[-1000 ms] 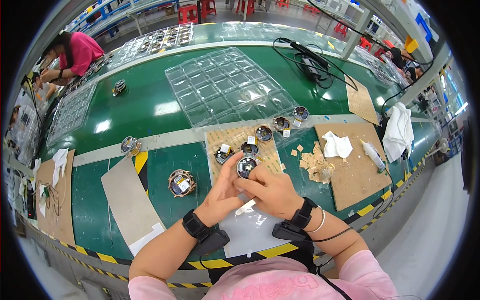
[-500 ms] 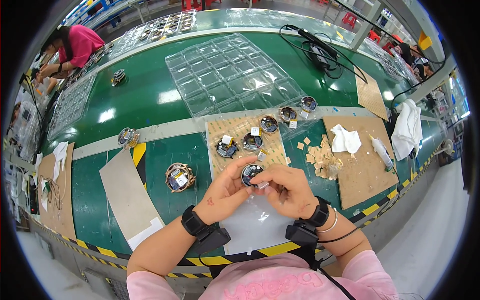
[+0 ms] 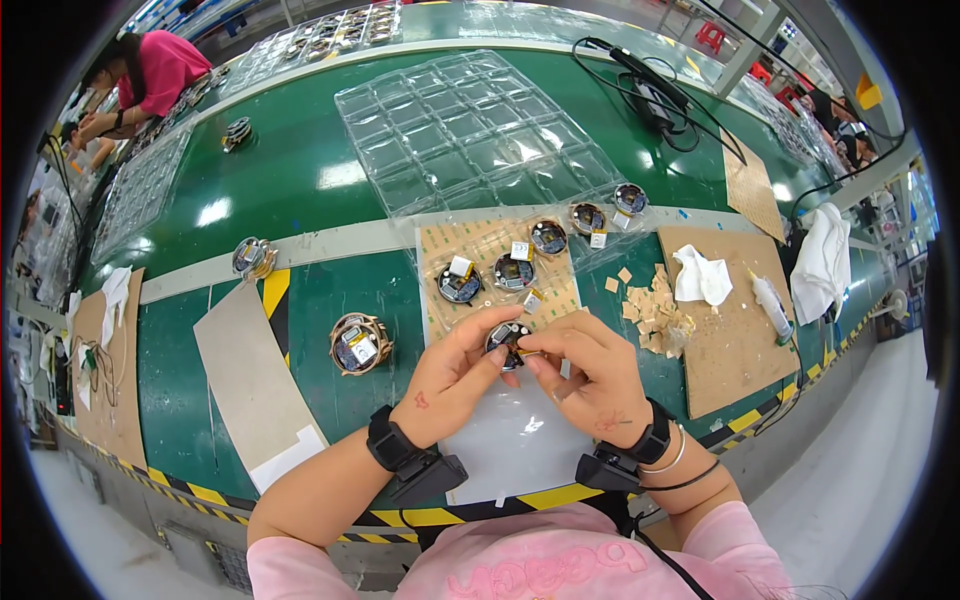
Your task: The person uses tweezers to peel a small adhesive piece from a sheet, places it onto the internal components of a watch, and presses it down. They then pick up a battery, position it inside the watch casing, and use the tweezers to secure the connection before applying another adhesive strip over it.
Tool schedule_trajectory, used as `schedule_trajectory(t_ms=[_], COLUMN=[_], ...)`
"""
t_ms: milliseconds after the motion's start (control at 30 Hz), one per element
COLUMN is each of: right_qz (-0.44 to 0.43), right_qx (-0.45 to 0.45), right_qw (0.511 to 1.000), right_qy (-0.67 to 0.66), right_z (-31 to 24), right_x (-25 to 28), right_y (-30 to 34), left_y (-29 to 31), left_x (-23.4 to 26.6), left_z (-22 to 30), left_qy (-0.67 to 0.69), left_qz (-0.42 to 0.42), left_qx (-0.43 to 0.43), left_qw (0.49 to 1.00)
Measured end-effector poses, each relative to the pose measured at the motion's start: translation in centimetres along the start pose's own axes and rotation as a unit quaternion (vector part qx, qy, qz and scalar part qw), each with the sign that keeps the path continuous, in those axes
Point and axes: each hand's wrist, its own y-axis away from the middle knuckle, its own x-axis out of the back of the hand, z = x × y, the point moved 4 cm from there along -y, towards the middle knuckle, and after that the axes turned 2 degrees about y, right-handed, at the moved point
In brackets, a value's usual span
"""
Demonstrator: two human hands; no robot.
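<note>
Between the thumb and fingers of my left hand point(image 3: 450, 385) a small round circuit module point(image 3: 504, 338) with a dark board is gripped by its rim. My right hand point(image 3: 595, 375) pinches at the module's right side; a sliver of yellow shows at its fingertips, but the rest is hidden. Just beyond my hands, similar round modules point(image 3: 460, 284) with white-and-yellow battery cells lie on a tan adhesive sheet point(image 3: 440, 243). One small battery point(image 3: 533, 300) rests close above my fingers. Under my hands is a whitish sheet point(image 3: 515, 450).
Left of my hands sits a stack of ring-shaped parts point(image 3: 360, 344). A clear compartment tray point(image 3: 470, 130) lies beyond. On the right, a brown board point(image 3: 740, 350) bears a white cloth point(image 3: 702, 277), tan squares point(image 3: 650, 310) and a glue syringe point(image 3: 771, 308). A co-worker point(image 3: 160, 75) sits far left.
My right fingertips have shifted up against the module's right edge. The silver battery that showed under them is now out of sight. My view has tilted slightly.
</note>
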Motion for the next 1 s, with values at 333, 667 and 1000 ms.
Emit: schedule_trajectory(t_ms=[333,667,1000], right_qz=[-0.023,-0.006,0.008], right_qx=[-0.135,-0.147,-0.153], right_qw=[0.988,0.987,0.985], right_qy=[-0.065,-0.065,-0.084], right_z=[0.4,0.9,1.3], right_x=[0.4,-0.2,-0.6], right_y=[-0.1,0.3,0.5], left_y=[0.1,0.4,0.3], left_x=[0.1,0.1,-0.2], left_z=[-0.4,-0.3,-0.4], left_qy=[-0.070,-0.143,-0.109], left_qz=[0.028,0.045,0.037], left_qx=[-0.006,0.012,-0.002], left_qw=[0.997,0.989,0.993])
